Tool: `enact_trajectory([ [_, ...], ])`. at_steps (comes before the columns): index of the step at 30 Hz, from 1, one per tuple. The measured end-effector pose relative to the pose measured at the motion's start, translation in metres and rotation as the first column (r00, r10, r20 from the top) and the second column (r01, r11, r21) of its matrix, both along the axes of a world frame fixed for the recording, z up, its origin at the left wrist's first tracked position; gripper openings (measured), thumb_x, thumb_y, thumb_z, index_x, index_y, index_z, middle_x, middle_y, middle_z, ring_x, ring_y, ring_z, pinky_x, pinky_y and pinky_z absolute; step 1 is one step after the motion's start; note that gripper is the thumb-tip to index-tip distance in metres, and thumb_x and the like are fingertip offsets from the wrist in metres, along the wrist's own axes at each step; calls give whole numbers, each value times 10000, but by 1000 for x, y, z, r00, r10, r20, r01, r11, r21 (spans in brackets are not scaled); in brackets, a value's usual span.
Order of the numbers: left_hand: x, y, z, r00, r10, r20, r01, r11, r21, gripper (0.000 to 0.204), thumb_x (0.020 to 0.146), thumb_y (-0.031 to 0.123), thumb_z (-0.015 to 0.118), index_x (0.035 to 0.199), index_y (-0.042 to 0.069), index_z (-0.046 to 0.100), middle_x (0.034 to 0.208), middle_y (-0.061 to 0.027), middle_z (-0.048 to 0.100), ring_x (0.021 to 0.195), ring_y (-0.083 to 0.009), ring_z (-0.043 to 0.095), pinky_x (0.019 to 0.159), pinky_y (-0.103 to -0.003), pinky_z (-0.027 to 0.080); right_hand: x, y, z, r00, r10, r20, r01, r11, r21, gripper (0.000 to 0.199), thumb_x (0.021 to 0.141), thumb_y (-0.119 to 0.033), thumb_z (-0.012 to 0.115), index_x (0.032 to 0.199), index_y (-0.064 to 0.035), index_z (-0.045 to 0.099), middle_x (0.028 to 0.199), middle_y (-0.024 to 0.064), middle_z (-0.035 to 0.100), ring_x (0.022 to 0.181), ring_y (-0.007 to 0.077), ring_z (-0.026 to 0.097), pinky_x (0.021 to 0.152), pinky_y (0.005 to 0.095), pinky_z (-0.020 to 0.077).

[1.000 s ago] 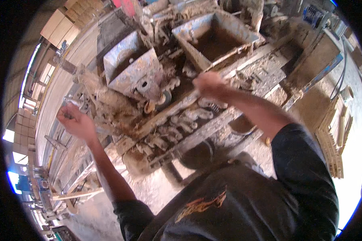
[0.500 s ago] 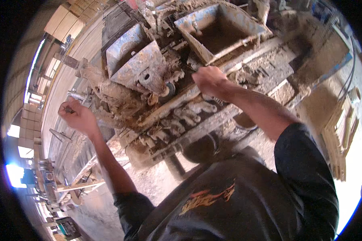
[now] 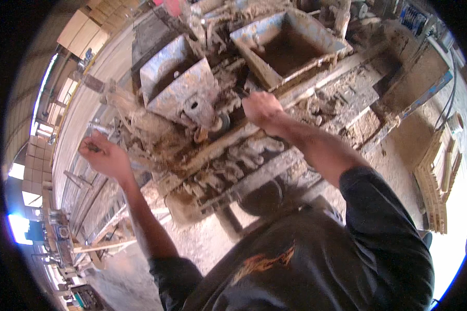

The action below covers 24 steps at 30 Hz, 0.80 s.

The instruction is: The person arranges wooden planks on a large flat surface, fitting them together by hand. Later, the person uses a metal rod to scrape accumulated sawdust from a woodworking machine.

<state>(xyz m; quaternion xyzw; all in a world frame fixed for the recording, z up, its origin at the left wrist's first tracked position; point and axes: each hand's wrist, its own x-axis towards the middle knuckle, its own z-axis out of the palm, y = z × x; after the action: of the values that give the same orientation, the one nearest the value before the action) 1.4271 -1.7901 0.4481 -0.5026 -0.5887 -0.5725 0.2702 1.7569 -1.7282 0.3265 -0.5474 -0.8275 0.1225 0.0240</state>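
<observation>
At the far left my left hand (image 3: 109, 159) is raised, its fingers curled around a small dark object (image 3: 92, 147) whose kind is too small to tell. My right hand (image 3: 263, 110) makes a fist over the dust-caked machine, between its two metal hoppers. Something thin and dark pokes out by the fingers; the fist hides the rest. Left of it stands the smaller hopper (image 3: 163, 98), blue-grey and rusty, with a round hole in its near side. Just below that is a small wheel (image 3: 222, 123). The larger hopper (image 3: 267, 72), brown inside, lies beyond my right hand.
A row of dusty, lumpy metal parts (image 3: 233, 163) runs along the machine's near edge. A round dark drum (image 3: 262, 196) sits beneath. Stacked wooden strips (image 3: 436, 181) stand at the right, and cartons (image 3: 79, 30) at the upper left. Long boards stretch along the left side.
The view has shifted slightly. My left hand is a little lower and further right in the picture; my right fist sits a little lower and further left, with both hands still closed.
</observation>
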Motion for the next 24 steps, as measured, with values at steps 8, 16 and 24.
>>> enact_trajectory([
  [8,-3,1,-2,1000,-16,27,15,1000,9,310,1003,304,585,951,18,478,839,-111,538,778,-208,591,682,-335,482,-19,46,-46,997,-81,14,82,993,-91,293,968,-125,466,1151,-2,658,1079,208,669,929,305,701,814,453,586],
  [16,-18,-6,-5,996,-82,28,81,997,14,323,1004,335,586,930,39,481,791,-68,543,658,-150,517,587,-297,445,36,-28,-13,987,-93,-130,81,992,-96,188,915,-20,497,1040,-10,637,719,149,615,665,234,658,581,400,577],
  [24,-19,-2,-8,996,-89,27,88,995,48,306,999,325,598,938,50,478,747,-46,544,584,-93,475,465,-237,397,25,-37,-5,956,-206,-209,185,976,-114,337,997,-108,420,1289,-101,588,673,122,620,545,203,622,512,341,573],
])
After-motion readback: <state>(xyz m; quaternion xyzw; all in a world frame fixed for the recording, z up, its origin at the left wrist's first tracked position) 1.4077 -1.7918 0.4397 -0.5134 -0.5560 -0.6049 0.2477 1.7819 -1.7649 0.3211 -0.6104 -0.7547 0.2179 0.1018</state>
